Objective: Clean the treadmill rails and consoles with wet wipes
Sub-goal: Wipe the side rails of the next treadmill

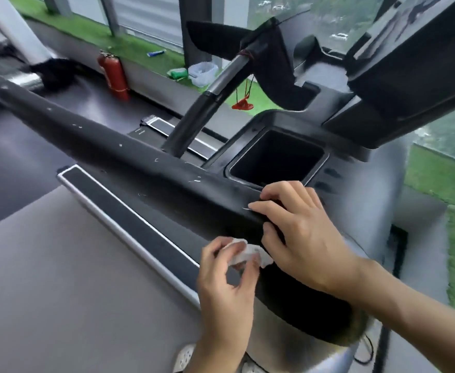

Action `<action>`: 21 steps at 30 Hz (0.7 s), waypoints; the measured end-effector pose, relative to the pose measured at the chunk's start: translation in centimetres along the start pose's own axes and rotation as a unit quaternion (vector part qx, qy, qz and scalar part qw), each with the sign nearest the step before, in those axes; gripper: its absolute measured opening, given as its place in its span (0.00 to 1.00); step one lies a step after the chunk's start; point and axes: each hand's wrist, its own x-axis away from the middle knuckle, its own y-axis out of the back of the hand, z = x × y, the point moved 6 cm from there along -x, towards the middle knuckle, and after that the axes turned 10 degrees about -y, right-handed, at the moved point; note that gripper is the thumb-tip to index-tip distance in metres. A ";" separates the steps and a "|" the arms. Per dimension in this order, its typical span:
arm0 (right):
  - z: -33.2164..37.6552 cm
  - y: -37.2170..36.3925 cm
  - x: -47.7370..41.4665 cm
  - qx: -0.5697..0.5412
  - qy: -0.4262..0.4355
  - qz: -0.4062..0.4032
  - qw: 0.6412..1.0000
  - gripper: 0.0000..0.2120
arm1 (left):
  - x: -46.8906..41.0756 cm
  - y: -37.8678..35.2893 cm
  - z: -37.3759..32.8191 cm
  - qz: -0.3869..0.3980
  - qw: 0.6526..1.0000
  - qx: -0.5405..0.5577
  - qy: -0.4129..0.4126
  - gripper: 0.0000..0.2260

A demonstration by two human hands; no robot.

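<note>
**Rail held by one hand, wipe bunched in the other**

The rail (113,149) runs from the near right away to the far left, black and dotted with small white flecks. Closest to me, the left hand (226,286) pinches a crumpled white wipe (250,253) between thumb and curled fingertips, close to the rail's near side. I cannot tell whether the wipe touches it. Just beyond, the right hand (301,232) grips the rail itself, fingers bent over the top and thumb tucked underneath.

Past the hands, a square pocket (274,157) is sunk into the grey surround, and the console (414,71) rises above it to the right. A red clip (243,105) dangles on a cord from the dark handlebar. Farthest off, an extinguisher (115,74) stands by the window ledge.

What worries me is the wipe. Wadded that tight, it would probably meet the rail with only a small patch and skip over flecks. Held only by fingertips, it might also slip and drop to the belt (45,265) below. A tired wipe may shed lint of its own. When the work moves up to the console, a wet wipe pressed hard could push moisture into its seams, and a wide sweep could snag the clip's cord.
</note>
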 end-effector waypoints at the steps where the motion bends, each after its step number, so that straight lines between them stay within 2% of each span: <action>1: -0.2 0.0 0.1 -0.005 0.006 -0.009 1.000 0.15 | 0.9 -0.5 -0.4 -0.014 1.000 -0.022 0.000 0.07; 4: -0.4 -0.1 0.2 -0.022 0.034 -0.023 0.999 0.15 | 3.0 -2.4 -2.0 -0.034 0.998 -0.060 -0.011 0.08; 6: -0.5 0.0 0.3 -0.032 0.038 -0.028 0.998 0.14 | 2.6 -2.1 -1.6 -0.109 0.990 -0.057 0.064 0.13; 8: -0.6 0.1 0.3 -0.041 0.034 -0.032 0.998 0.14 | 1.5 -1.2 -0.7 -0.175 0.977 -0.087 0.080 0.14; 12: -0.5 0.1 0.3 -0.053 0.037 -0.033 0.997 0.14 | 2.8 -2.2 -1.1 -0.171 0.976 -0.123 0.061 0.13; 14: -0.5 0.1 0.3 -0.051 0.036 -0.036 0.997 0.13 | 3.8 -2.6 -0.9 -0.190 0.972 -0.091 0.103 0.13; 17: -0.4 0.1 0.4 -0.044 0.035 -0.040 0.998 0.12 | 3.8 -1.8 1.7 -0.263 0.946 -0.018 0.190 0.10; 19: -0.4 0.1 0.4 -0.040 0.032 -0.046 0.998 0.12 | 4.1 -1.7 2.3 -0.275 0.936 0.003 0.221 0.05; 21: -0.5 0.1 0.4 -0.039 0.023 -0.047 0.998 0.12 | 4.6 -2.3 2.4 -0.273 0.926 0.031 0.258 0.06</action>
